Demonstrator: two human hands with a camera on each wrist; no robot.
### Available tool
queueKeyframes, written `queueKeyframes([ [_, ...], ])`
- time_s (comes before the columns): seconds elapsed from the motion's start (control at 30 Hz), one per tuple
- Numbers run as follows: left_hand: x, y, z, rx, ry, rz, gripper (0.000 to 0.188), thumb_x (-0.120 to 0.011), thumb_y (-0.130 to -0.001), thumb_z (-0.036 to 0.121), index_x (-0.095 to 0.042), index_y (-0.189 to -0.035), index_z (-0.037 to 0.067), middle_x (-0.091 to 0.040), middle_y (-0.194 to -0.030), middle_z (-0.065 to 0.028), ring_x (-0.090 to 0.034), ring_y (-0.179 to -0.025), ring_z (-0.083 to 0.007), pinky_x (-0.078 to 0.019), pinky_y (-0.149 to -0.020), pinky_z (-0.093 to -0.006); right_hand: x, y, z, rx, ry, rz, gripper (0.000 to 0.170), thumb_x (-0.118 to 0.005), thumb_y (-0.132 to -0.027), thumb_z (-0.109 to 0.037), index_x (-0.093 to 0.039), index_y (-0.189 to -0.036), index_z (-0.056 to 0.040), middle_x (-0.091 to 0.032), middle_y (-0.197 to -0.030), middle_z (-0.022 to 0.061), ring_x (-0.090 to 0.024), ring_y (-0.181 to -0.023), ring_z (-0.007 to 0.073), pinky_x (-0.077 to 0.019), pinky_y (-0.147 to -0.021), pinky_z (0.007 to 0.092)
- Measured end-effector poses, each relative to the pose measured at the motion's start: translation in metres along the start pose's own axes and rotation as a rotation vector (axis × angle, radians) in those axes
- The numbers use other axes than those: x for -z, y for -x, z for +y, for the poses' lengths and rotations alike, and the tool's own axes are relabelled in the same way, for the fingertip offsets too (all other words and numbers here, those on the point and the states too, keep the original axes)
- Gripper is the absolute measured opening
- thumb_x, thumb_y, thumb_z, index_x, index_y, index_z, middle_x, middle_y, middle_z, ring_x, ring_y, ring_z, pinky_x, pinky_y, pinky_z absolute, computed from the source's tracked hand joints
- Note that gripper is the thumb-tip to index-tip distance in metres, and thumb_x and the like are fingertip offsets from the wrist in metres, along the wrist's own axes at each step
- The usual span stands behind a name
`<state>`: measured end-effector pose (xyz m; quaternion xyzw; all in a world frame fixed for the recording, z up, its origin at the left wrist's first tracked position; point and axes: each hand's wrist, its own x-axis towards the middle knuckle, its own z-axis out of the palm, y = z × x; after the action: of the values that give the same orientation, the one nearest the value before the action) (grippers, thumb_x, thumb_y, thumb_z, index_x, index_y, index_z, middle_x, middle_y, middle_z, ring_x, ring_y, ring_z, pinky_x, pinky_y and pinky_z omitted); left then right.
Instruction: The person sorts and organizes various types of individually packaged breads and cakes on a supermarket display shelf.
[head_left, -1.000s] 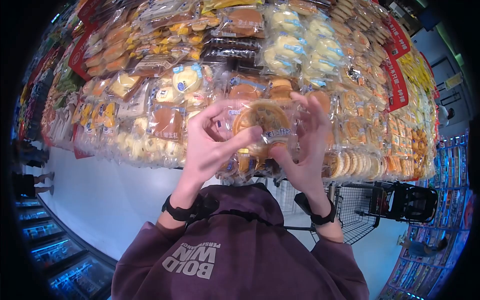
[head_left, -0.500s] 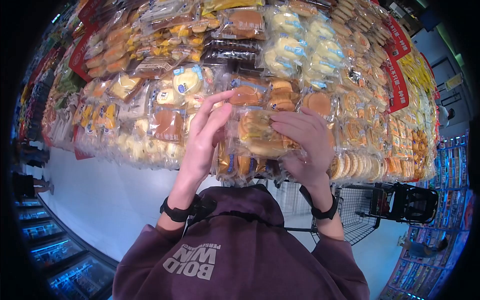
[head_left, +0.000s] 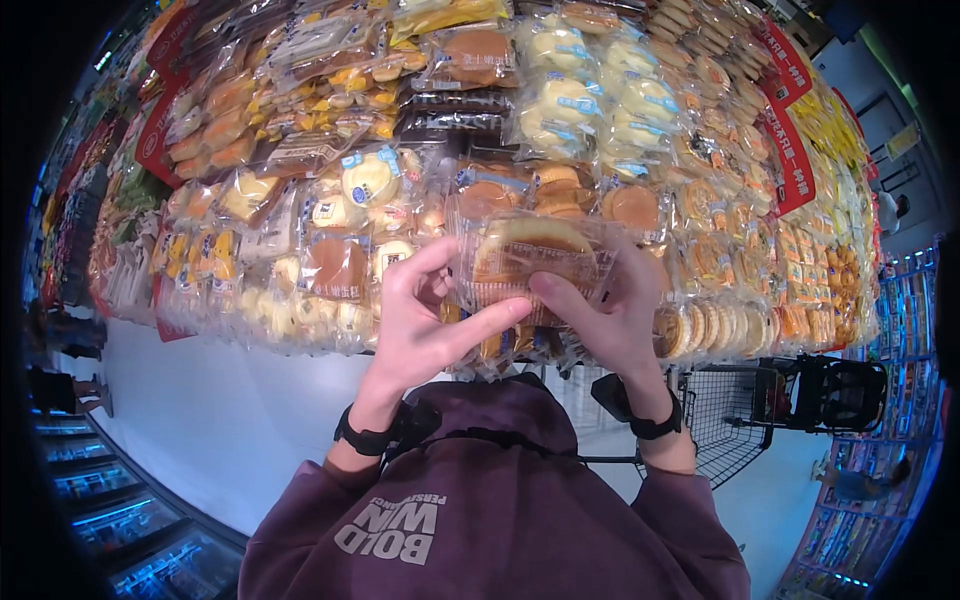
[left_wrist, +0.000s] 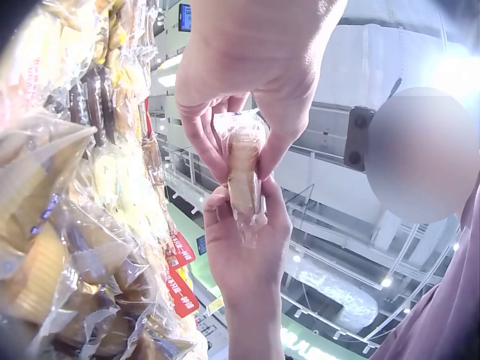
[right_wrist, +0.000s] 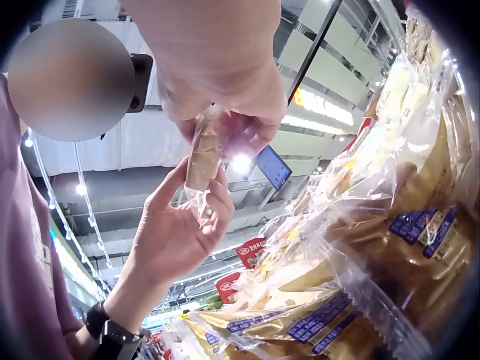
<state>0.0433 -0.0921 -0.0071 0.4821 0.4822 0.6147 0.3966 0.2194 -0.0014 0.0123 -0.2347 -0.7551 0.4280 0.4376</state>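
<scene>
A round cake in a clear plastic wrapper (head_left: 535, 250) is held up in front of the chest, over the near edge of the pastry display. Its pale pleated side faces up in the head view, and both wrist views show it edge-on. My left hand (head_left: 418, 325) pinches its left end between thumb and fingers. On the other end my right hand (head_left: 612, 310) grips it, thumb across the near face and fingers mostly hidden behind. In the left wrist view the right hand (left_wrist: 247, 262) appears below the package; the right wrist view shows the left hand (right_wrist: 176, 236).
Wrapped pastries (head_left: 560, 95) are heaped across the display, with several browned round ones (head_left: 630, 207) just beyond the hands. Red signs (head_left: 785, 160) line its right side. A black wire shopping cart (head_left: 715, 415) stands at the right, near a person (head_left: 865, 480) by the shelves.
The package has been turned over in the hands, from its flat round face to its pleated side. My left hand's fingers came off it midway and now pinch it again.
</scene>
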Motion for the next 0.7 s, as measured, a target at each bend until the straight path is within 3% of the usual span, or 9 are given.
queueKeyframes([
  [0.13, -0.008, 0.0, -0.001, -0.068, 0.17, 0.05, 0.042, -0.084, -0.077, 0.004, -0.066, -0.113, -0.003, -0.07, -0.097, -0.0042, -0.066, -0.087, -0.0077, -0.0529, -0.076, -0.0224, -0.006, 0.001, -0.003, -0.104, -0.224, 0.011, 0.036, -0.078, -0.084, -0.012, -0.063, -0.113, 0.0017, -0.069, -0.097, 0.0058, -0.065, -0.087, 0.0103, -0.0519, -0.076, 0.0255],
  [0.23, -0.011, 0.001, -0.003, -0.055, 0.134, 0.089, 0.042, -0.084, -0.077, 0.005, -0.065, -0.113, -0.003, -0.07, -0.095, -0.0039, -0.067, -0.089, -0.0095, -0.0539, -0.077, -0.0242, -0.007, 0.0, -0.004, -0.224, -0.338, -0.001, 0.042, -0.074, -0.087, -0.007, -0.056, -0.124, 0.0017, -0.066, -0.111, 0.007, -0.062, -0.1, 0.0112, -0.0508, -0.085, 0.027],
  [0.33, -0.024, 0.001, 0.009, -0.154, -0.058, 0.244, 0.038, -0.083, -0.073, 0.003, -0.067, -0.107, -0.002, -0.07, -0.091, -0.0062, -0.067, -0.081, -0.0111, -0.0529, -0.072, -0.0239, -0.007, 0.0, 0.011, -0.297, -0.494, -0.058, 0.049, -0.07, -0.091, -0.008, -0.047, -0.133, 0.0008, -0.061, -0.123, 0.009, -0.059, -0.112, 0.0129, -0.0484, -0.095, 0.0299],
  [0.43, -0.023, -0.003, 0.014, -0.393, -0.394, 0.261, 0.034, -0.082, -0.069, 0.002, -0.069, -0.1, -0.001, -0.069, -0.086, -0.0087, -0.064, -0.072, -0.013, -0.0502, -0.064, -0.0242, -0.008, 0.006, 0.022, -0.49, -0.833, -0.116, 0.05, -0.067, -0.095, -0.012, -0.043, -0.137, 0.0004, -0.059, -0.126, 0.0098, -0.057, -0.117, 0.0146, -0.047, -0.099, 0.0324],
  [0.53, -0.023, -0.002, 0.027, -0.443, -0.577, 0.272, 0.032, -0.082, -0.066, 0.002, -0.069, -0.095, -0.001, -0.067, -0.082, -0.0103, -0.061, -0.065, -0.016, -0.0472, -0.058, -0.0249, -0.017, 0.012, 0.026, -0.495, -1.048, -0.122, 0.049, -0.065, -0.096, -0.015, -0.043, -0.137, 0.0001, -0.059, -0.127, 0.0101, -0.058, -0.116, 0.0158, -0.0478, -0.099, 0.0327],
  [0.63, -0.02, -0.004, 0.02, -0.483, -0.519, 0.272, 0.031, -0.083, -0.069, 0.003, -0.07, -0.097, -0.001, -0.069, -0.081, -0.0071, -0.062, -0.065, -0.0108, -0.0471, -0.056, -0.0233, -0.019, 0.01, 0.024, -0.496, -1.026, -0.103, 0.047, -0.065, -0.096, -0.012, -0.044, -0.136, 0.0005, -0.061, -0.125, 0.0101, -0.059, -0.114, 0.0145, -0.0489, -0.097, 0.0314],
  [0.7, -0.021, -0.001, 0.016, -0.269, -0.273, 0.288, 0.031, -0.083, -0.072, 0.004, -0.069, -0.099, -0.002, -0.07, -0.081, -0.0051, -0.062, -0.065, -0.0073, -0.0475, -0.057, -0.0215, -0.018, 0.007, 0.018, -0.464, -0.841, -0.049, 0.046, -0.067, -0.095, -0.013, -0.046, -0.133, 0.0011, -0.062, -0.123, 0.0099, -0.061, -0.111, 0.0136, -0.0498, -0.095, 0.0305],
])
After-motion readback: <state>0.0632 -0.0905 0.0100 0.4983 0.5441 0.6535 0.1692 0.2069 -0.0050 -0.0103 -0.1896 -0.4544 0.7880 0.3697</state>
